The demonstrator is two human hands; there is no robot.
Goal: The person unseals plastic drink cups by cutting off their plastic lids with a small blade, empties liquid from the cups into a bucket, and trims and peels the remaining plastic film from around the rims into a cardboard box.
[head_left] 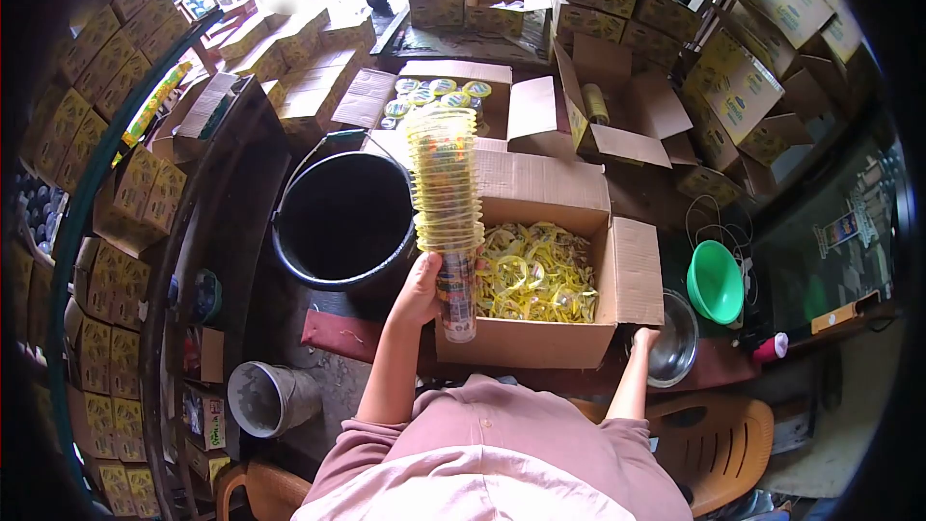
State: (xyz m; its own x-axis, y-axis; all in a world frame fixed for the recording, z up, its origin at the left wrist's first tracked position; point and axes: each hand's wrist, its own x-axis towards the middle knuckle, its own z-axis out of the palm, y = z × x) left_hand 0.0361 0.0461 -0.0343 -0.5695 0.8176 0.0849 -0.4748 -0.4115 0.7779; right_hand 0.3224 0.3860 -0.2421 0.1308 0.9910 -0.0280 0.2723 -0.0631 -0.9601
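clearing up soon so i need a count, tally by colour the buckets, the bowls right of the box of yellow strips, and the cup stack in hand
Black bucket: 1
Grey bucket: 1
Green bowl: 1
Silver bowl: 1
Yellow-rimmed cup stack in the left hand: 1
Total: 5

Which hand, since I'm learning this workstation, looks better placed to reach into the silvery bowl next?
Probably the right: the right hand is at the edge of the silvery bowl, while the left hand is farther away, holding the cup stack.
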